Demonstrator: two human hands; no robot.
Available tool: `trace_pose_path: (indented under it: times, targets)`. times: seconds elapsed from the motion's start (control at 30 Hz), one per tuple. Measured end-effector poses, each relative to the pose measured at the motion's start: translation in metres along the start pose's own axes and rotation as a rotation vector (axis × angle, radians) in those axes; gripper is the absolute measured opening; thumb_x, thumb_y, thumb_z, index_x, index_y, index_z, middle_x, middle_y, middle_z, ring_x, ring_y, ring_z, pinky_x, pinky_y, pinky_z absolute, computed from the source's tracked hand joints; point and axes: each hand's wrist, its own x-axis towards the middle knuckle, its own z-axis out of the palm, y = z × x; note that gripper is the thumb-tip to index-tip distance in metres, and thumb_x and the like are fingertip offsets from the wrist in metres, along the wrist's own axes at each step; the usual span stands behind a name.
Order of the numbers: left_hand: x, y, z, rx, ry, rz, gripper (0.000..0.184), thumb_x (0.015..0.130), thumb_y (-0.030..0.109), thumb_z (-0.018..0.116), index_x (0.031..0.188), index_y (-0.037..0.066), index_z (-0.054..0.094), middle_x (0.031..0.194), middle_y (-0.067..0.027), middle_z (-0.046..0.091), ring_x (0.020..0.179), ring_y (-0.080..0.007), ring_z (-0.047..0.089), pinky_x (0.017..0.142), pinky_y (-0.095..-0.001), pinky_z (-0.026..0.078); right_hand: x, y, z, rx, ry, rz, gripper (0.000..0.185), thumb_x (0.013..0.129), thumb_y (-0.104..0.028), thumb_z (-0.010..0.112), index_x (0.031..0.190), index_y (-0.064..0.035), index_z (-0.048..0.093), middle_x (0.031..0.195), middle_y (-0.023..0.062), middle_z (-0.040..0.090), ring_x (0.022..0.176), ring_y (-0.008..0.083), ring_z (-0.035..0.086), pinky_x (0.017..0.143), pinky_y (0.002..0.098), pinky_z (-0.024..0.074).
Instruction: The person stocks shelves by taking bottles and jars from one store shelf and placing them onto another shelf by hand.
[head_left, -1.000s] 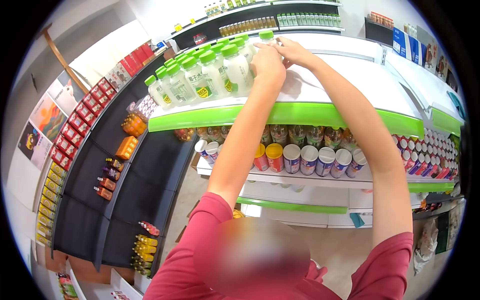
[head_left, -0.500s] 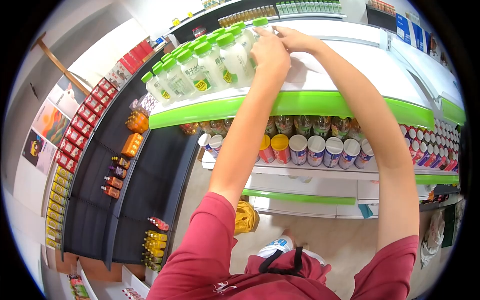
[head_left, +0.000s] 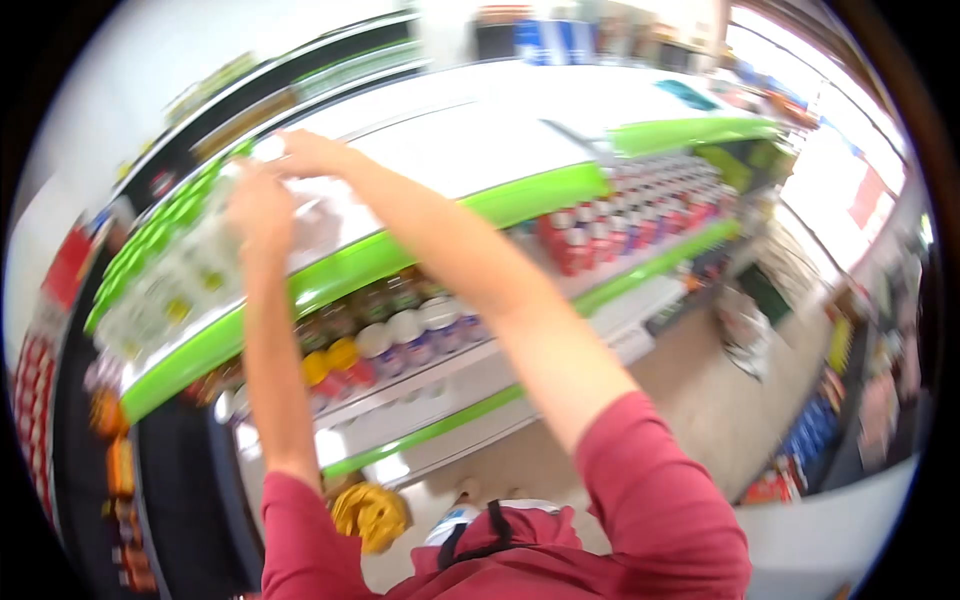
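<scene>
Clear bottles with green caps (head_left: 172,238) stand in close rows at the left end of the white top shelf (head_left: 480,150). My left hand (head_left: 262,208) is at the right end of these rows, next to the nearest bottles; its fingers are smeared by motion. Close beside it, my right hand (head_left: 312,156) reaches in from the right with its fingers bent. A small whitish round patch (head_left: 269,148) shows at the right fingertips, too blurred to name. The two hands nearly touch, and the left one hides part of the bottles behind it.
A green edge strip (head_left: 440,225) fronts the top shelf. Below it stand white-lidded canisters (head_left: 405,330), yellow-lidded ones (head_left: 343,355) and dark bottles. Small red and white containers (head_left: 640,210) fill a shelf to the right. A yellow bag (head_left: 372,515) lies on the floor.
My view has swung to the right, so the bottles and both hands appear further left and lower. The hands stay close together by the bottles' right end. The picture is more blurred.
</scene>
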Motion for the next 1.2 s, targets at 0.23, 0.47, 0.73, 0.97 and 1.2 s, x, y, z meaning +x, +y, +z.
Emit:
trace_pose_path:
  times: [0.23, 0.47, 0.73, 0.97, 1.2]
  targets:
    - [-0.051, 0.063, -0.097, -0.593, 0.079, 0.027, 0.053, 0.097, 0.020, 0.057, 0.146, 0.003, 0.044, 0.090, -0.0209, 0.072, 0.080, -0.0384, 0.070, 0.068, -0.0485, 0.052, -0.073, -0.100, -0.068, 0.164, 0.723, -0.145, 0.017, 0.091, -0.012, 0.057, 0.097, 0.0000, 0.068, 0.075, 0.0186, 0.070, 0.072, 0.0335, 0.070, 0.067, 0.0425, 0.0548]
    - [-0.269, 0.095, -0.097, -1.349, -0.158, 0.524, 0.017, 0.084, 0.002, 0.058, 0.100, -0.005, 0.061, 0.080, -0.0222, 0.060, 0.067, -0.0442, 0.058, 0.055, -0.0487, 0.041, -0.350, -0.152, -0.041, 0.077, 0.837, 0.055, 0.016, 0.098, -0.005, 0.049, 0.102, -0.0005, 0.064, 0.081, 0.0121, 0.067, 0.067, 0.0230, 0.065, 0.063, 0.0326, 0.0520]
    - [-0.617, 0.095, 0.081, -1.114, -1.632, 0.972, 0.038, 0.092, 0.030, 0.059, 0.120, 0.005, 0.065, 0.108, -0.0230, 0.070, 0.102, -0.0445, 0.066, 0.087, -0.0514, 0.053, -0.961, -0.212, 0.281, -0.271, 0.302, 2.048, 0.035, 0.093, -0.024, 0.057, 0.115, 0.0011, 0.067, 0.101, 0.0271, 0.070, 0.097, 0.0406, 0.068, 0.083, 0.0465, 0.0523]
    - [-0.739, -0.026, 0.182, -0.555, -2.152, 1.177, 0.035, 0.085, 0.032, 0.059, 0.103, 0.006, 0.074, 0.096, -0.0191, 0.074, 0.097, -0.0369, 0.070, 0.086, -0.0462, 0.053, -0.997, -0.529, 0.409, -0.003, -0.243, 2.233, 0.034, 0.083, -0.037, 0.069, 0.092, -0.0052, 0.076, 0.098, 0.0190, 0.073, 0.095, 0.0338, 0.071, 0.081, 0.0490, 0.0551]
    - [-0.689, -0.071, 0.159, -0.211, -2.688, 0.018, 0.018, 0.092, 0.017, 0.061, 0.100, 0.002, 0.067, 0.089, -0.0093, 0.071, 0.079, -0.0219, 0.068, 0.070, -0.0359, 0.055, -0.925, -0.485, 0.561, -0.298, -0.193, 2.239, 0.022, 0.076, -0.028, 0.069, 0.088, -0.0118, 0.077, 0.088, 0.0160, 0.074, 0.082, 0.0365, 0.071, 0.074, 0.0497, 0.0551]
